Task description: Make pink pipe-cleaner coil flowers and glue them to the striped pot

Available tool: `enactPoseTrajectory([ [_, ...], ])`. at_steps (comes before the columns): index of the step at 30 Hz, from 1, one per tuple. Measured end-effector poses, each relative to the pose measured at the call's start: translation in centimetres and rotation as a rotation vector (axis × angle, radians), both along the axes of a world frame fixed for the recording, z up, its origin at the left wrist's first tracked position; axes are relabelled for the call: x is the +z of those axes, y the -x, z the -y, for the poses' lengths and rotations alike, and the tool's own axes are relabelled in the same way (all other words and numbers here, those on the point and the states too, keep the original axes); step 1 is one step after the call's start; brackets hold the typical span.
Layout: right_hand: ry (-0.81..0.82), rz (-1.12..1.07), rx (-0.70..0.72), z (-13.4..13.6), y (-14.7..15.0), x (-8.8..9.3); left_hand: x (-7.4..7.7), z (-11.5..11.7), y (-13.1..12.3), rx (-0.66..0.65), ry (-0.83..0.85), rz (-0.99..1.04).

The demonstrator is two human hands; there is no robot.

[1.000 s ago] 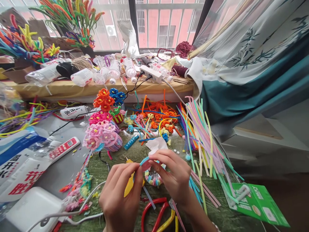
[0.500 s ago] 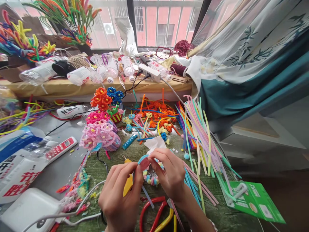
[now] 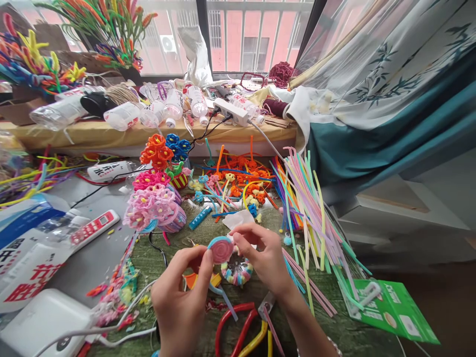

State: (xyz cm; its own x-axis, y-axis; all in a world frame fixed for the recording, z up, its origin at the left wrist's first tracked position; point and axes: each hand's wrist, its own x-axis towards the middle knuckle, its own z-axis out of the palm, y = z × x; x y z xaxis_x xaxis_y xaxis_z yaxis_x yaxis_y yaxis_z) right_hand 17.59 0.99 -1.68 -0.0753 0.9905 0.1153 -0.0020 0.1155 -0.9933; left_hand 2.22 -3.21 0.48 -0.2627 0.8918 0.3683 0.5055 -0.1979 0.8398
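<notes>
The left hand [image 3: 181,300] pinched a pink, blue-rimmed pipe-cleaner coil [image 3: 220,250] between thumb and fingers, while the right hand [image 3: 263,258] closed on its rim from the other side. Shaping that coil looked to be the work in hand. It was held just above a pastel pipe-cleaner ring [image 3: 237,272] lying on a green wood-grain mat [image 3: 167,263]. Loose pipe cleaners [image 3: 310,208] fanned out nearby, and a bamboo-print curtain [image 3: 375,84] hung beside the window [image 3: 253,34].

One left hand [image 3: 180,302] and one right hand [image 3: 264,258] are working near the table's front edge; one pink pipe-cleaner disc [image 3: 220,249] is sitting between them; one beaded pipe-cleaner ring [image 3: 236,272] is lying just below; one white remote control [image 3: 94,228] is lying toward the left edge; one green card [image 3: 394,312] is lying at the right corner.
</notes>
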Motion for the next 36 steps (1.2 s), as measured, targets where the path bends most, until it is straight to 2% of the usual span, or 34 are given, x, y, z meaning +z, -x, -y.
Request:
enactPoseTrajectory([
  [2, 0.090, -0.075, 0.108, -0.1, 0.0, 0.0, -0.1, -0.1, 0.1, 0.013, 0.023, 0.034],
  [4, 0.113, -0.100, 0.156, -0.1, 0.2, -0.1, -0.4, 0.0, 0.2, 0.025, 0.042, 0.054],
  [9, 0.093, -0.097, 0.159, 0.0, 0.5, -0.1, -0.7, 0.1, 0.3, 0.031, 0.121, 0.067],
  [15, 0.050, 0.007, 0.180, -0.4, 0.2, -0.2, -0.7, -0.4, 0.7, 0.063, 0.157, 0.081],
  [24, 0.021, 0.050, 0.162, -0.5, 0.2, 0.0, -1.2, -0.6, 0.7, 0.012, 0.180, 0.093],
  [26, 0.049, -0.004, 0.178, -0.5, 0.2, 0.1, -1.1, -0.6, 0.6, 0.016, 0.191, 0.136],
  [30, 0.195, -0.249, 0.285, -0.6, 0.1, -0.1, -0.5, -0.6, 0.3, 0.054, 0.206, 0.228],
  [36, 0.382, -0.473, 0.357, -1.0, -0.1, -1.1, -0.2, -0.4, 0.1, 0.003, 0.178, 0.226],
])
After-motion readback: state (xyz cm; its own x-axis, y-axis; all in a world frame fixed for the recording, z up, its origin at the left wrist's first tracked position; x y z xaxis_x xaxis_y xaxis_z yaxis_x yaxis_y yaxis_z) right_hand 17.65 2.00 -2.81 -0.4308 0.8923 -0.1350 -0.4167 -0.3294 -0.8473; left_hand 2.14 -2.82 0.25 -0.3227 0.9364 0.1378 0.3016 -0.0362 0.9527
